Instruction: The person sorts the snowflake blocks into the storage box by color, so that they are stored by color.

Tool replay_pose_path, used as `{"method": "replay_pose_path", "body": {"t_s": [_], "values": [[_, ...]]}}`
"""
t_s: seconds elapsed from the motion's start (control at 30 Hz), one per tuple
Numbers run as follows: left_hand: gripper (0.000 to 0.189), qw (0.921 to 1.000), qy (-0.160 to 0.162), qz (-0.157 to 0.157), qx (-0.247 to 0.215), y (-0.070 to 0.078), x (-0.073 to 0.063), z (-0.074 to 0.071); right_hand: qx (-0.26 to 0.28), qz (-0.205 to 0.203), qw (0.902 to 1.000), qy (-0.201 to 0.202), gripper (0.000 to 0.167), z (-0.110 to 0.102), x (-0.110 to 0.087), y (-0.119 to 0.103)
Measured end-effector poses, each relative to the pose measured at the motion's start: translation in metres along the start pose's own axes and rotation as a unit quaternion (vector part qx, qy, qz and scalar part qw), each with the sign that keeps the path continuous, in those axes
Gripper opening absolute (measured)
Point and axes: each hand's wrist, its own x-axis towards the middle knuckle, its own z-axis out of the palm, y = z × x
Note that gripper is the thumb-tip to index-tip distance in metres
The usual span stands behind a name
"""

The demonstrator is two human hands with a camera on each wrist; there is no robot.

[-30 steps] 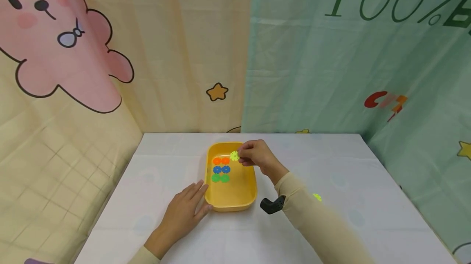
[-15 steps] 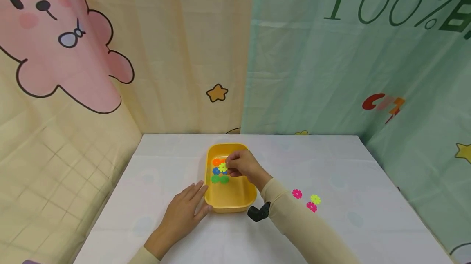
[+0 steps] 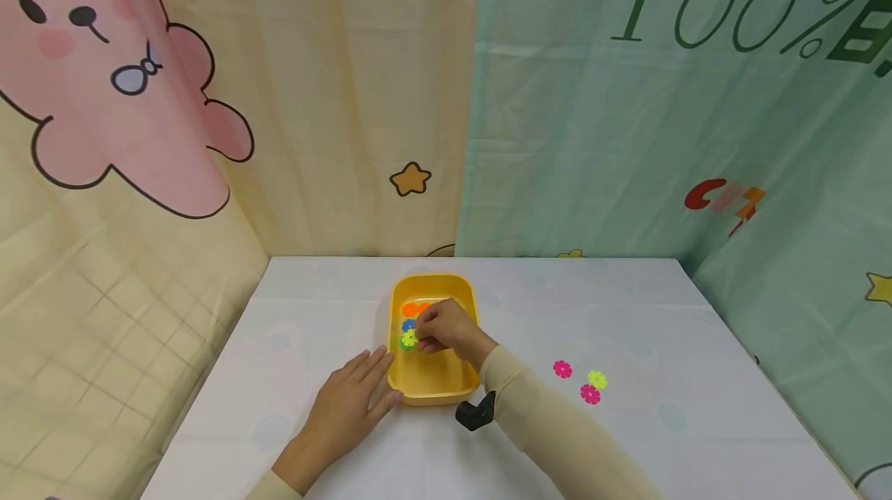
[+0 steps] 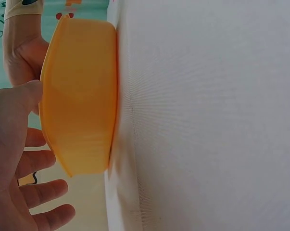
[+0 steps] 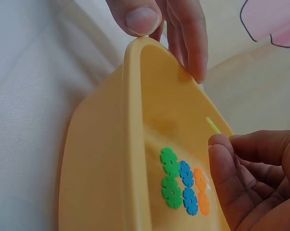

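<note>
My right hand is over the yellow tray, pinching a yellow flower-shaped disc between thumb and forefinger. Seen edge-on in the right wrist view, this yellow disc is raised above the tray floor. Pairs of notched discs lie on that floor: green discs, blue discs and orange discs. In the head view the right hand and held disc partly cover them. My left hand rests its extended thumb and fingers against the tray's near-left rim, as the left wrist view also shows at the tray wall.
Two pink flower discs and another yellow flower disc lie on the white table right of the tray. A black wrist camera sticks out from the right sleeve. Printed curtains stand behind the table.
My right hand has carried the yellow disc from the tray's far end leftward and nearer, over the green pair. The pink discs have come out from behind my right arm. The left hand stays put.
</note>
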Motion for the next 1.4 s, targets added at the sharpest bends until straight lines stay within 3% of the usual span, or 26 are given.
{"method": "replay_pose_path", "body": {"t_s": [0.3, 0.77, 1.03, 1.4], "values": [[0.065, 1.0000, -0.006, -0.003, -0.002, 0.000, -0.001, 0.000, -0.026, 0.036, 0.9990, 0.008, 0.005, 0.013, 0.001, 0.004], [0.065, 0.9997, -0.019, -0.015, -0.003, 0.000, -0.002, -0.002, -0.078, 0.059, 0.9949, 0.027, 0.002, 0.021, 0.004, 0.015], [0.067, 0.9989, -0.038, -0.025, -0.013, 0.002, 0.001, -0.002, -0.098, 0.056, 0.9930, 0.032, 0.005, 0.022, 0.008, 0.020], [0.066, 0.9988, -0.038, -0.024, -0.016, 0.003, 0.000, -0.005, -0.102, 0.046, 0.9931, 0.035, 0.007, 0.030, 0.010, 0.020]]}}
